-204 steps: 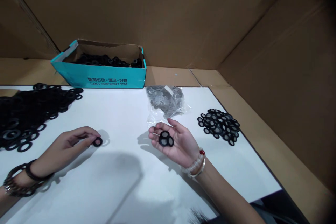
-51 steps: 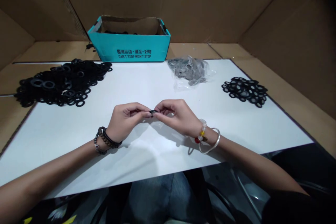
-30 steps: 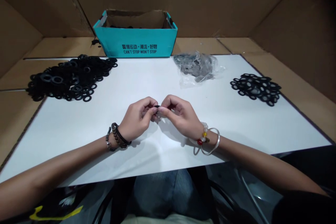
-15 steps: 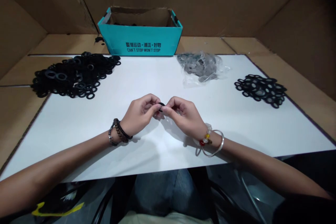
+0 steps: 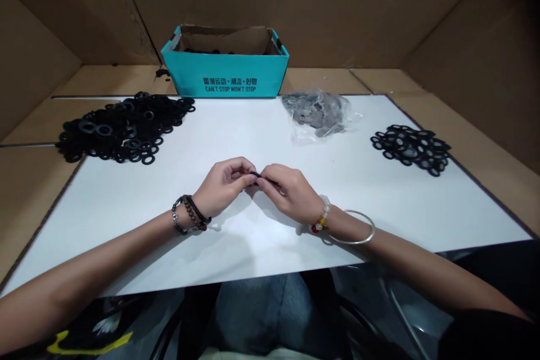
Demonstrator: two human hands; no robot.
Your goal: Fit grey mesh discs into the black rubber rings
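Observation:
Between my fingertips, above the middle of the white board, is a small black ring [image 5: 255,174], seen nearly edge-on and partly covered by my thumbs. My left hand [image 5: 225,184] pinches it from the left. From the right, my right hand [image 5: 291,191] closes on the same ring with thumb and fingers. A heap of loose black rings [image 5: 126,129] lies at the left. At the right is a smaller pile of black rings with pale grey centres [image 5: 411,149]. A clear plastic bag of grey discs [image 5: 318,112] lies toward the back.
An open turquoise box [image 5: 225,74] with dark pieces inside stands at the back edge of the white board [image 5: 236,129]. Cardboard walls [image 5: 337,5] rise behind and at both sides. A few black scraps [image 5: 162,73] lie on the cardboard left of the box.
My right hand has turned over the ring, its fingers now more closed around it. The ring shows more edge-on. The bangle has slid up my right forearm, and the whole view has shifted slightly.

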